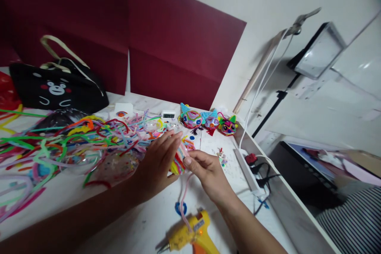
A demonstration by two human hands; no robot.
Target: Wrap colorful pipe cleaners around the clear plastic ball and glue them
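Between my two hands is a small craft piece (178,162) striped in bright pipe-cleaner colours. My left hand (159,160) wraps round its left side, covering much of it. At its right edge, the thumb and fingers of my right hand (205,168) pinch a pink pipe cleaner (185,192), whose loose end trails down over the table. Below my hands lies a yellow glue gun (190,232), nozzle toward the lower left, with a small orange light on its body. A blue curled pipe-cleaner piece (180,208) rests just above the glue gun.
Tangled pipe cleaners (65,143) cover the table's left side. Several finished colourful animal heads (192,118) stand at the back beside a small digital display (168,115). A power strip (248,172) with cables runs along the right edge. A black bag (59,87) stands back left.
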